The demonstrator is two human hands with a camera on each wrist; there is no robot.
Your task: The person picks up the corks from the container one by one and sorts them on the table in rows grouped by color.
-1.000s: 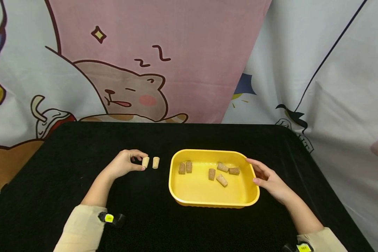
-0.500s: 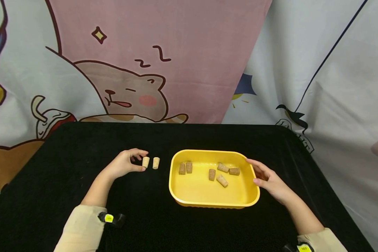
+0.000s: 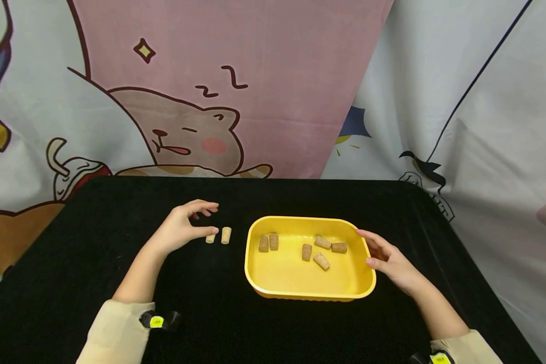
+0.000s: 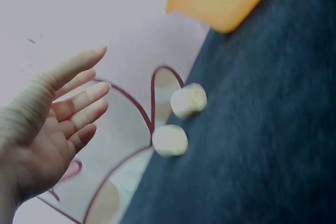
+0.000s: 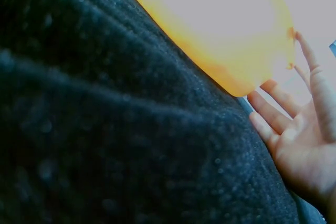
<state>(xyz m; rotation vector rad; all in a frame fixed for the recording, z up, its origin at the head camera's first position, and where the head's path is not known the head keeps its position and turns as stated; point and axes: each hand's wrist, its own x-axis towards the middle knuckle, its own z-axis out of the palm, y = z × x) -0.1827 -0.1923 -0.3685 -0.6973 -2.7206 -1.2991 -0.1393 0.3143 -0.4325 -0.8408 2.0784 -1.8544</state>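
And here's the left hand [image 3: 182, 225], thumb and fingers spread, pinching nothing, by two pale corks [image 3: 226, 235] on the bench [image 3: 218, 303], left of the tub [image 3: 282, 275]. Light, firm, grippy, I'd judge: pinch their sides. Right hand [image 3: 390, 263]: fingers extended, touching the tub's rim.

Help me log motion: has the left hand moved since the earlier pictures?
Yes. In the head view, the left hand has released the left cork and shifted up the picture, toward the back of the table.
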